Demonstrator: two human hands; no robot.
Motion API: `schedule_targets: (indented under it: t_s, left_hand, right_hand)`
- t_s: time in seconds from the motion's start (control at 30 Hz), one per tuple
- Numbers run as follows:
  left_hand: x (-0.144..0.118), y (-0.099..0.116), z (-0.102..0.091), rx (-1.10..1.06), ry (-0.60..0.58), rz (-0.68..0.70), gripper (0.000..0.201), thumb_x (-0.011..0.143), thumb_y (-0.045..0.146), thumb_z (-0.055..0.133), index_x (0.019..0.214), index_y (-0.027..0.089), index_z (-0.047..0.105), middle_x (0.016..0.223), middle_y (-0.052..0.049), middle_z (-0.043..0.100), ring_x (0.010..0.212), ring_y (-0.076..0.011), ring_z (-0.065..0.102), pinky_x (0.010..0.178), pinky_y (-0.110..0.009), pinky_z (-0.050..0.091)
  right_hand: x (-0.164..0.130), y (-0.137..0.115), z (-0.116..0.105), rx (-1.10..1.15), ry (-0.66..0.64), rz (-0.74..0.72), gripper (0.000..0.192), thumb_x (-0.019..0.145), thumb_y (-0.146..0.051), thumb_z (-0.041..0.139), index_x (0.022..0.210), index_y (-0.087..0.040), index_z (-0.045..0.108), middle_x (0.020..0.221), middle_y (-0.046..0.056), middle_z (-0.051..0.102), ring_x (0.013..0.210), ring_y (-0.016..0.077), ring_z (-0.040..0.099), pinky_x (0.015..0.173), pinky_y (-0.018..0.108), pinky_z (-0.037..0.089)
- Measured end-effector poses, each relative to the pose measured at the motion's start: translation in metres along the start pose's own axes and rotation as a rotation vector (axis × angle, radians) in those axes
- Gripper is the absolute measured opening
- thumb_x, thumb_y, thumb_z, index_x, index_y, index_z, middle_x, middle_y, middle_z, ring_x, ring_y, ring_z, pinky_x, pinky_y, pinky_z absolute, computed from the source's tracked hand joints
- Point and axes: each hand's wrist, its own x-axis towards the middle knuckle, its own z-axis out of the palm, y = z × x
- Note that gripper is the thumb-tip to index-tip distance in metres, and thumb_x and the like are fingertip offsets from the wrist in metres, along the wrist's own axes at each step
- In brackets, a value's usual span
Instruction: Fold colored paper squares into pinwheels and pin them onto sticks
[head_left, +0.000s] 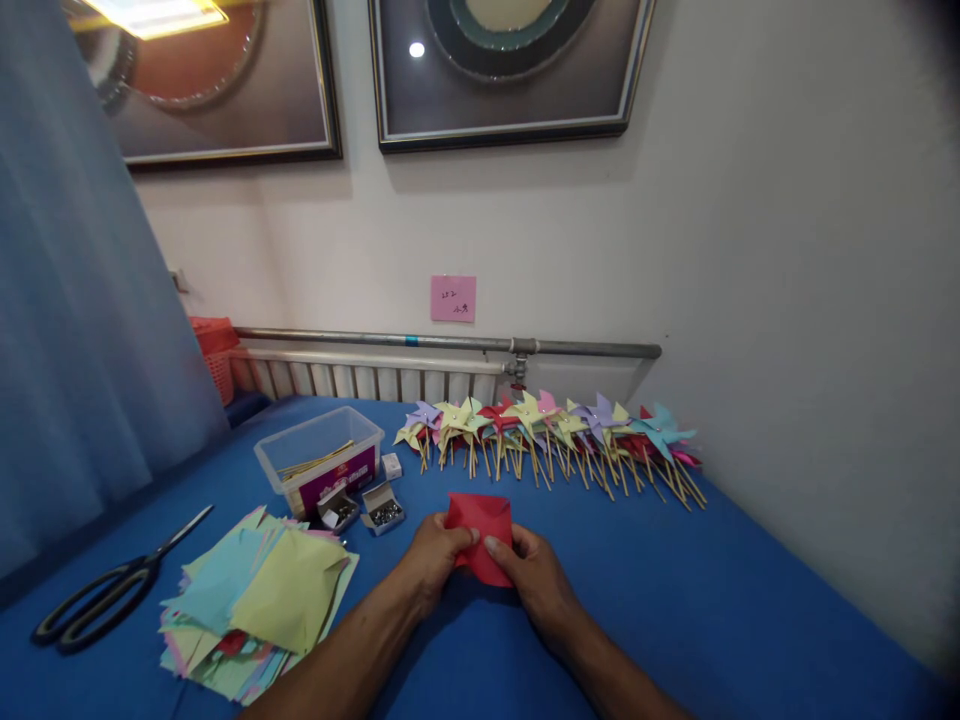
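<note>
A square of red paper (484, 513) is held up between my two hands, just above the blue-covered table. My left hand (437, 552) pinches its left side, thumb on the face toward me. On the opposite side my right hand (541, 578) grips the paper the same way, the fingers behind it out of sight. Crease lines show on the paper. Beyond my hands lies a long row of finished paper pinwheels (529, 415) on thin sticks. To the left rests a loose pile of coloured paper squares (289, 590).
Black-handled scissors (124, 580) lie at the far left. A clear plastic box (322, 450) holds thin sticks. Beside it stand small boxes of metal pins (384, 512). A blue curtain (82, 300) hangs at left; a radiator (360, 380) and pipe run along the wall.
</note>
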Motion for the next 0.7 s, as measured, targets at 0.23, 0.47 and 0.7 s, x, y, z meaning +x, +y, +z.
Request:
schedule_targets:
  t_s: [0.23, 0.47, 0.7]
  left_hand:
    - [-0.001, -0.001, 0.000, 0.003, -0.008, 0.003, 0.018, 0.057, 0.023, 0.071, 0.068, 0.012, 0.063, 0.058, -0.003, 0.060, 0.048, -0.0104, 0.050, 0.050, -0.023, 0.039]
    - [-0.004, 0.001, 0.001, -0.006, -0.052, -0.014, 0.023, 0.057, 0.024, 0.074, 0.073, 0.009, 0.066, 0.064, -0.005, 0.064, 0.052, -0.0118, 0.054, 0.056, -0.025, 0.043]
    - [-0.007, 0.002, 0.003, 0.013, -0.095, -0.027, 0.025, 0.057, 0.024, 0.075, 0.075, 0.008, 0.069, 0.065, -0.006, 0.067, 0.053, -0.0126, 0.056, 0.057, -0.025, 0.044]
  right_hand:
    - [0.007, 0.013, -0.007, -0.017, 0.037, -0.019, 0.043, 0.067, -0.057, 0.078, 0.085, -0.018, 0.073, 0.075, 0.005, 0.073, 0.067, 0.0212, 0.064, 0.066, 0.034, 0.050]
    - [0.006, 0.010, -0.007, 0.060, 0.036, -0.008, 0.048, 0.068, -0.056, 0.080, 0.095, -0.017, 0.073, 0.085, 0.006, 0.076, 0.076, 0.0239, 0.068, 0.073, 0.036, 0.052]
    - [0.003, 0.004, -0.004, 0.212, -0.017, 0.033, 0.044, 0.071, -0.051, 0.080, 0.097, -0.017, 0.074, 0.091, 0.009, 0.077, 0.083, 0.0259, 0.071, 0.083, 0.042, 0.052]
